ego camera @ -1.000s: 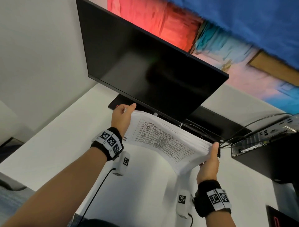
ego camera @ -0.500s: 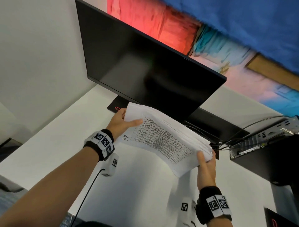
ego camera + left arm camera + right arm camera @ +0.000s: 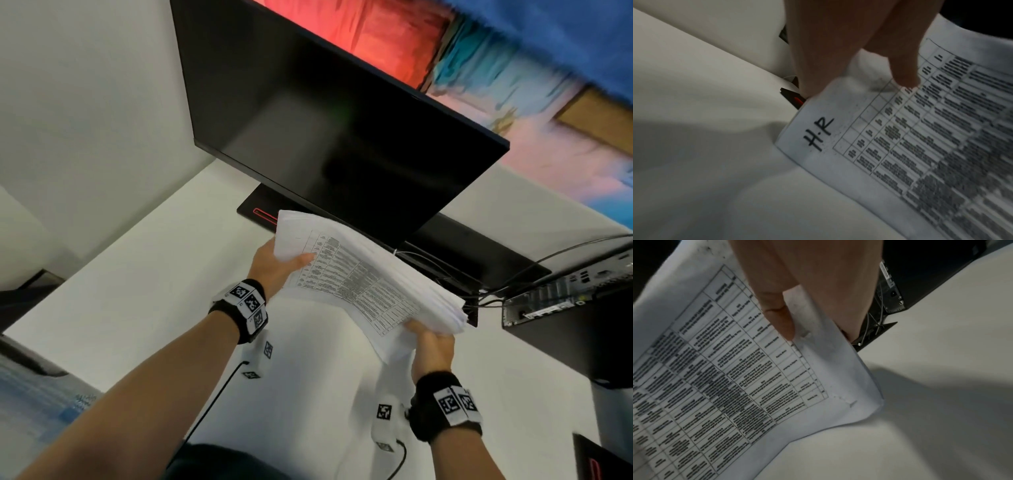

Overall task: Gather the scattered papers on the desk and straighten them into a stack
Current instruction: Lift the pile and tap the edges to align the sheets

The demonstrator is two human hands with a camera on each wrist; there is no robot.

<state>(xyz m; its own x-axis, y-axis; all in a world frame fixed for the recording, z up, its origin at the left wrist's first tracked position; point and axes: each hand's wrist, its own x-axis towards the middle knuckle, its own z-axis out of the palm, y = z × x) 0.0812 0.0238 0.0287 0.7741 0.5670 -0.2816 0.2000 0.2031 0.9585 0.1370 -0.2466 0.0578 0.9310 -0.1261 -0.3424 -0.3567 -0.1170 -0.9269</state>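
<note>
Stack of papers (image 3: 366,277) held above the white desk (image 3: 144,291), just in front of the dark monitor (image 3: 325,126). Long axis runs from the near right up toward the far left; top sheet faces up, printed table showing, handwritten "H.P" at the left-hand end in the left wrist view. Sheets bow between the two ends; edges at the right end fan unevenly.

Left hand (image 3: 274,265) grips the far-left end, thumb on top, fingers curled beneath. Right hand (image 3: 433,349) pinches the near-right end, thumb pressed on the top sheet; fingers under the stack mostly hidden.

Open desk surface lies beneath and to the left. Computer case (image 3: 565,308) and cables (image 3: 486,298) sit close to the stack's right end.
</note>
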